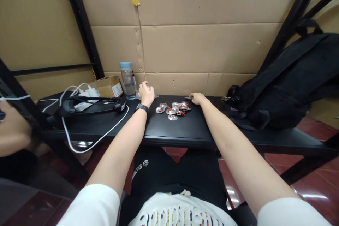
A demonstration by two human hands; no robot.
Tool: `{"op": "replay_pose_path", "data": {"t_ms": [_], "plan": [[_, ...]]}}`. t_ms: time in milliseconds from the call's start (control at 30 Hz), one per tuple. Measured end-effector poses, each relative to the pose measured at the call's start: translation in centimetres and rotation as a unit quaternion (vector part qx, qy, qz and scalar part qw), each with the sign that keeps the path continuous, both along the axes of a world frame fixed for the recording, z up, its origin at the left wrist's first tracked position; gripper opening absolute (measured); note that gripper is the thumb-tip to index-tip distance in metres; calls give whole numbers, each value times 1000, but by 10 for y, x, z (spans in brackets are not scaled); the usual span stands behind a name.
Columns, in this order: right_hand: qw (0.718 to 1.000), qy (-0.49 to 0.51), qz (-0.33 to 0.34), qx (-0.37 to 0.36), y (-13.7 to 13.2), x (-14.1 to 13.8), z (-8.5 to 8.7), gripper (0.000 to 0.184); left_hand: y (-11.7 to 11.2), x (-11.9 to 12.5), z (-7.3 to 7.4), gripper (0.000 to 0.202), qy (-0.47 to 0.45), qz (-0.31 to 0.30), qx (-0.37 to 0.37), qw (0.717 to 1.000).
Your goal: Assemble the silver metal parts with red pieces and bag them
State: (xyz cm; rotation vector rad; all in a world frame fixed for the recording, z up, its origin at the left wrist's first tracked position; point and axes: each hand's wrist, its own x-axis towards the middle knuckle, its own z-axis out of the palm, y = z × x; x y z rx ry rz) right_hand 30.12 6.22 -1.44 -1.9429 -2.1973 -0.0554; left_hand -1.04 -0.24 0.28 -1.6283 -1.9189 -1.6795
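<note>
Several small silver finger cymbals [173, 110] with red cords lie in a loose pile on the black tabletop [180, 129], between my two hands. To the left of the pile, my left hand [146, 94] is closed, with something small and pale showing at its fingers that I cannot make out. Clear plastic [155, 96] lies flat beside and beneath that hand. At the back right of the pile, my right hand [197, 98] pinches the edge of a flat silver cymbal [187, 97] low over the table; its fingertips are partly hidden.
A water bottle [128, 81] stands left of my left hand. Further left are a small cardboard box [108, 86], a black headset-like device [90, 106] and a white cable [103, 136]. A black backpack [293, 81] fills the right end. Cardboard [180, 49] walls the back. Another person's arm [14, 130] shows at far left.
</note>
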Motion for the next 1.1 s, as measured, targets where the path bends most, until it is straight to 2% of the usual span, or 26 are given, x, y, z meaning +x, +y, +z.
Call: {"op": "replay_pose_path", "data": {"t_ms": [100, 200, 300, 400, 500, 567, 667, 733, 867, 967, 1100], "plan": [[999, 28, -3, 39, -9, 8, -4, 42, -3, 4, 0, 34, 36, -27, 33, 998], [983, 148, 28, 108, -18, 13, 0, 35, -6, 10, 0, 33, 70, -111, 51, 990], [947, 266, 127, 127, -32, 6, 11, 27, -13, 24, 3, 40, 100, -233, 57, 966], [915, 299, 246, 112, -50, -14, 22, 27, -23, 41, 5, 55, 119, -336, 49, 933], [900, 309, 277, 131, -63, -35, 27, 25, -28, 49, 5, 35, 133, -397, 11, 908], [895, 324, 265, 152, -66, -43, 26, 24, -27, 48, 4, 23, 124, -398, -8, 909], [877, 395, 220, 165, -62, -45, 21, 29, -20, 40, 2, 20, 77, -373, -22, 924], [851, 462, 204, 145, -59, -43, 18, 32, -15, 35, 1, 20, 48, -350, -20, 935], [802, 551, 221, 63, -57, -40, 16, 28, -10, 29, 0, 20, 15, -333, -14, 943], [799, 561, 213, 33, -59, -40, 16, 17, -11, 30, -1, 19, 10, -335, -30, 942], [804, 561, 193, 42, -60, -40, 17, 10, -16, 34, -1, 16, 20, -344, -36, 938]]}}
